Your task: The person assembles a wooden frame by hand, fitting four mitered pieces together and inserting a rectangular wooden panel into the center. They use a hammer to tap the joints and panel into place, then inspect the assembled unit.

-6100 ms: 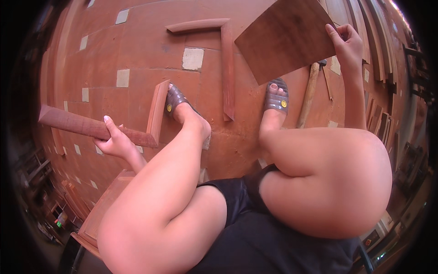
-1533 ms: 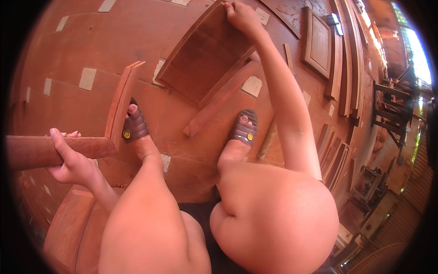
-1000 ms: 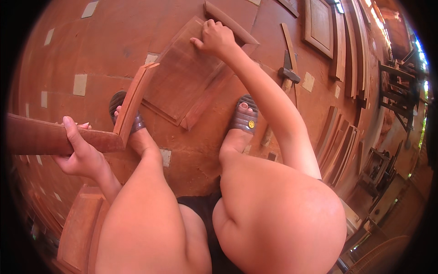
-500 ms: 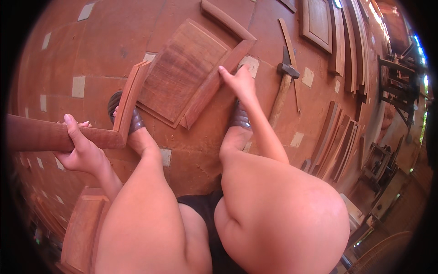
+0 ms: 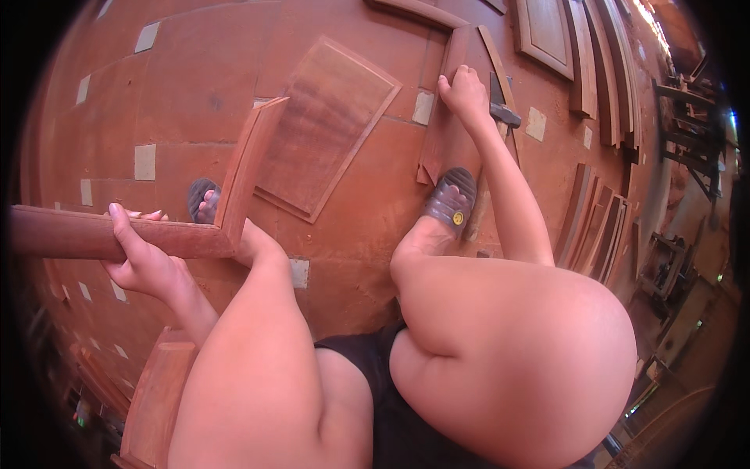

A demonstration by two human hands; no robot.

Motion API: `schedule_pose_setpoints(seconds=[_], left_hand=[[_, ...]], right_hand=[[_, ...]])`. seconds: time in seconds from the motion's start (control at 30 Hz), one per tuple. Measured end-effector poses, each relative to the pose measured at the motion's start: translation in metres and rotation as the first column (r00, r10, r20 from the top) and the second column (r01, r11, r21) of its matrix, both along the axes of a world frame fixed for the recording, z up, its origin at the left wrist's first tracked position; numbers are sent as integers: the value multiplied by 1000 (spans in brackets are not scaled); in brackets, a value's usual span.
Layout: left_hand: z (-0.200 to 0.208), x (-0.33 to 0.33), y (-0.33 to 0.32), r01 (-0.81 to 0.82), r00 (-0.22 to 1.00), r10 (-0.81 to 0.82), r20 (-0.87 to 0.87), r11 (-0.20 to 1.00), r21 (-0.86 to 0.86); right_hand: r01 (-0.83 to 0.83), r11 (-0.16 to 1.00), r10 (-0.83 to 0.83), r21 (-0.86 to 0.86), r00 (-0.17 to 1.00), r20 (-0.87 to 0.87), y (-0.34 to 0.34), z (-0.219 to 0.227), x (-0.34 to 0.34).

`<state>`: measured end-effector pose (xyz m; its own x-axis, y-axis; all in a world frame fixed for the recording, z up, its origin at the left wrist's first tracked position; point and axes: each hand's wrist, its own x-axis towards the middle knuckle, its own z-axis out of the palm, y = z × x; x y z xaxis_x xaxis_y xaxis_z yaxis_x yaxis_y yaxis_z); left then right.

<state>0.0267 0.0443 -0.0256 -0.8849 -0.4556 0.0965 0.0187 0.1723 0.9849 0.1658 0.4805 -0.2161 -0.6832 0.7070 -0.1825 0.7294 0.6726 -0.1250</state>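
Note:
My left hand (image 5: pixel 148 262) is wrapped round one arm of an L-shaped wooden frame piece (image 5: pixel 254 160), raised over my left foot. On the floor ahead lies a flat wooden panel (image 5: pixel 328 129) with stepped edges, apart from both frame pieces. My right hand (image 5: pixel 466 95) is closed on the side of a second L-shaped frame piece (image 5: pixel 444 133), right of the panel; its fingertips are partly hidden. Just beyond that hand is a hammer (image 5: pixel 506 115), its handle partly covered by the frame piece and my foot. A thin wooden strip (image 5: pixel 496 62) lies across the hammer.
My sandalled feet (image 5: pixel 451 205) stand on either side of the panel's near end. Framed panels (image 5: pixel 543 35) and long boards (image 5: pixel 605 70) lie at the far right, with a stack of short boards (image 5: pixel 594 227) nearer. Another wooden panel (image 5: pixel 160 391) is at the lower left.
My right hand has moved the second frame piece right, away from the panel and up against the hammer. The left hand still holds its frame piece. My right knee has swung outward.

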Motion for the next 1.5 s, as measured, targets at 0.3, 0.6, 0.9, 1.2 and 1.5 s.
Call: schedule_pose_setpoints(seconds=[0.3,0.6,0.9,1.2,1.5], left_hand=[[-8,-2,-4,6,1000,-6,23,1000,6],[-39,-55,0,338,916,-355,185,934,119],[-110,-161,11,731,367,-668,647,637,243],[-113,-134,30,812,122,-707,696,475,340],[-114,-117,26,713,312,-607,731,658,243]], right_hand=[[-144,988,142,48,989,41,24,2,-7],[-185,979,180,88,982,62,52,1,-22],[-277,924,333,263,920,-204,-79,36,-50],[-599,801,578,-1,773,-259,-208,8,-46],[-504,845,522,-179,850,72,-156,39,-60]])
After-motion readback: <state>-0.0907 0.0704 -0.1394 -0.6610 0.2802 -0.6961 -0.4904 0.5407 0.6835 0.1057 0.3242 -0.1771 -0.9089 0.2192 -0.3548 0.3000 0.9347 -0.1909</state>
